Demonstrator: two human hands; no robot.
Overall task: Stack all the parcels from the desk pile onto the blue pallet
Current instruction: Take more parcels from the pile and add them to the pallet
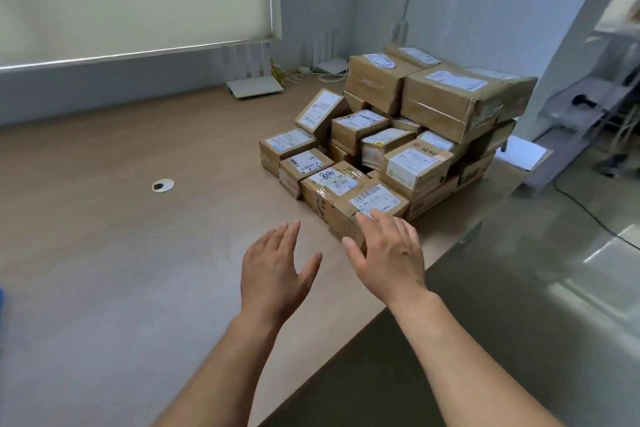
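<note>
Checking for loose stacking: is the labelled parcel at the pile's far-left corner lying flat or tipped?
Tipped: the parcel leans against the pile, its label face steeply slanted.

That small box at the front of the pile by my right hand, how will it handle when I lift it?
The front parcel is a squat cardboard box, so probably stiff and unlikely to tip. Its taped faces look glossy, so maybe slippery. It is small beside the right hand, so likely light, though contents are hidden.
</note>
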